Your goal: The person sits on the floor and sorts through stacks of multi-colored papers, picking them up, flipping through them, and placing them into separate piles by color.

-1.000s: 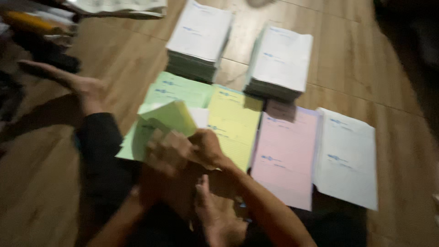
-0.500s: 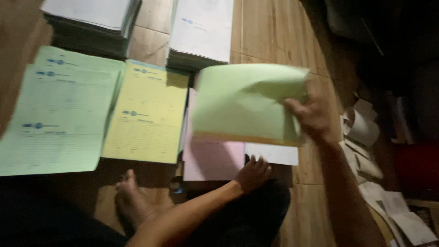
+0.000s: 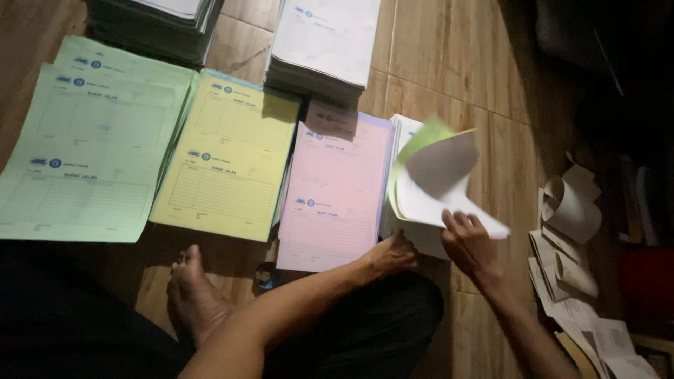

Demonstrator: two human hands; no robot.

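White-and-green sheets (image 3: 439, 179) curled, blurred, gripped by right hand (image 3: 469, 242); left hand (image 3: 390, 255) grip unclear.

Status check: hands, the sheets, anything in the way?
Right hand grips the lifted sheets over the white stack. Left hand rests at the pink stack. Nothing in the way.

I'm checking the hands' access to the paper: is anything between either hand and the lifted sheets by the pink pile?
Nothing visible. The right hand already touches the lifted sheets, and the left hand rests against the white stack beneath them, beside the pink pile.
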